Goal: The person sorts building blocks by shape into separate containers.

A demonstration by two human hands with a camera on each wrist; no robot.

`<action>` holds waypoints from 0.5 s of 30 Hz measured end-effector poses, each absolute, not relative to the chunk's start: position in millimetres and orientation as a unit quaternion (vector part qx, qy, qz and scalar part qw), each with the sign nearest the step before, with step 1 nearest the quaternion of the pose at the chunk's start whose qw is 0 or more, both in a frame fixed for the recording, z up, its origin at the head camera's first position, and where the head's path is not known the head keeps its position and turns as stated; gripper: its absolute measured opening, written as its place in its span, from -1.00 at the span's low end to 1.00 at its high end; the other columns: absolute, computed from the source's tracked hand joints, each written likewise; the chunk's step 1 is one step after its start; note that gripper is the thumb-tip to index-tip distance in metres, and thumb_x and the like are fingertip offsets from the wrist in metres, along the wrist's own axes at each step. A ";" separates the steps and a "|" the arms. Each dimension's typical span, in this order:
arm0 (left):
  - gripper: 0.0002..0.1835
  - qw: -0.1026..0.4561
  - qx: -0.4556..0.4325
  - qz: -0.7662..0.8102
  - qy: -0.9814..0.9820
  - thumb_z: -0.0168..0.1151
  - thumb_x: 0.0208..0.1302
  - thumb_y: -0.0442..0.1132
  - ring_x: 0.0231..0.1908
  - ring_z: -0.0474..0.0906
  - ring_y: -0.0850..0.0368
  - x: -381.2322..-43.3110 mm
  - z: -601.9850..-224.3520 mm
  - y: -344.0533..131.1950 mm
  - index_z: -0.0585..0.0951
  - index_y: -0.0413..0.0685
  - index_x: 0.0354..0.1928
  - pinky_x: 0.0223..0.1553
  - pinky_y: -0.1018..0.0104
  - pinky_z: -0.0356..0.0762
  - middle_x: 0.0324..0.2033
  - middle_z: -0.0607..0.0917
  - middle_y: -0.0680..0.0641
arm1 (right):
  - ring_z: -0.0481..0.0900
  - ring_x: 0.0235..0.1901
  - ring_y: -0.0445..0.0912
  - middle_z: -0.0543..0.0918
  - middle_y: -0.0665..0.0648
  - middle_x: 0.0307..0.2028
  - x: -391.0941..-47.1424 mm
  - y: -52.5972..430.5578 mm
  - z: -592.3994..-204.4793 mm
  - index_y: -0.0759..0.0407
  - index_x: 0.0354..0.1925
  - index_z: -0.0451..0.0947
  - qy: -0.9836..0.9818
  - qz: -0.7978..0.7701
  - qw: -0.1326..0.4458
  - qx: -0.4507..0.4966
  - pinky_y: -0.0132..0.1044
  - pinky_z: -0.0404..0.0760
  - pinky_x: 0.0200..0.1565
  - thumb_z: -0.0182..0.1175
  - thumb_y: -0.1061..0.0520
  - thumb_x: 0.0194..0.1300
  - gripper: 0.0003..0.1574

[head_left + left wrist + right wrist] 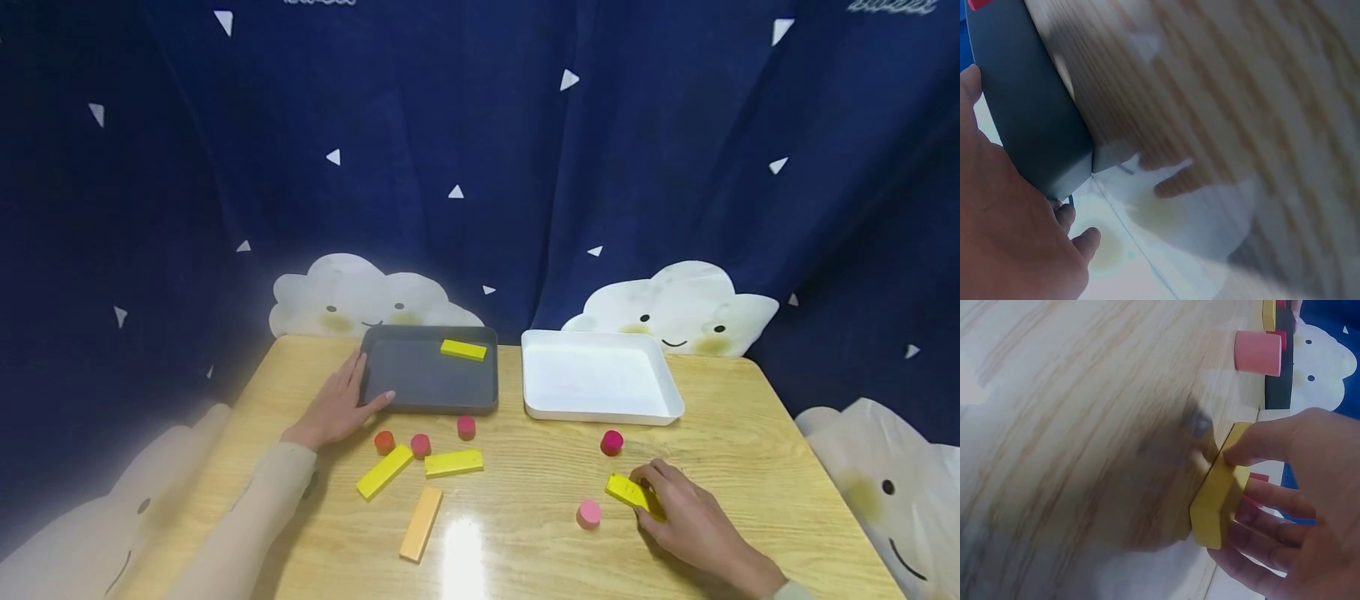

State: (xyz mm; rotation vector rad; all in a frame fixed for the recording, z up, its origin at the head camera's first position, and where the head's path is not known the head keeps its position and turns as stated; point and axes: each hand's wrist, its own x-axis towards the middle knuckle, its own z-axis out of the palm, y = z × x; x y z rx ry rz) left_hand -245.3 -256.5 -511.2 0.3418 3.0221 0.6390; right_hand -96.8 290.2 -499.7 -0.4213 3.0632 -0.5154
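My right hand (pixel 686 517) pinches a yellow rectangular block (pixel 627 490) by its edges, just over or on the table. The right wrist view shows the thumb on one side of the block (pixel 1219 490) and fingers on the other. Close by are a pink cylinder (pixel 588 514) and a magenta cylinder (pixel 612 442). My left hand (pixel 337 408) rests against the left side of the dark grey tray (pixel 431 409), fingers extended along its wall and thumb stretched over the near left corner. One yellow block (pixel 463 350) lies inside that tray.
A white tray (pixel 602 416) stands right of the grey one. In front lie a red cylinder (pixel 384 442), pinkish-red cylinders (pixel 421 446), yellow blocks (pixel 453 463) and an orange block (pixel 422 523). A blue curtain (pixel 480 167) hangs behind the wooden table (pixel 525 500).
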 end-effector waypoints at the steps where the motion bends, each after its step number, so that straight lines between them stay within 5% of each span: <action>1: 0.19 0.016 0.111 0.204 0.973 -0.03 0.52 0.48 0.66 -0.16 -0.40 -245.4 -511.4 -256.3 -0.14 -0.35 0.70 0.65 -0.29 -0.15 0.70 -0.16 -0.38 | 0.41 -0.29 -0.20 0.56 -0.08 -0.19 -96.7 290.4 -499.9 0.08 0.01 0.67 0.977 -0.165 0.002 -0.134 -0.29 0.53 -0.33 0.53 0.20 0.12 -0.54; 15: 0.20 0.015 0.115 0.206 0.972 -0.01 0.51 0.49 0.66 -0.14 -0.42 -245.4 -511.4 -257.1 -0.14 -0.36 0.70 0.64 -0.31 -0.11 0.69 -0.15 -0.39 | 0.42 -0.28 -0.20 0.59 -0.08 -0.19 -96.3 295.4 -500.7 0.06 -0.03 0.67 0.979 -0.154 -0.025 -0.133 -0.24 0.56 -0.28 0.57 0.22 0.02 -0.50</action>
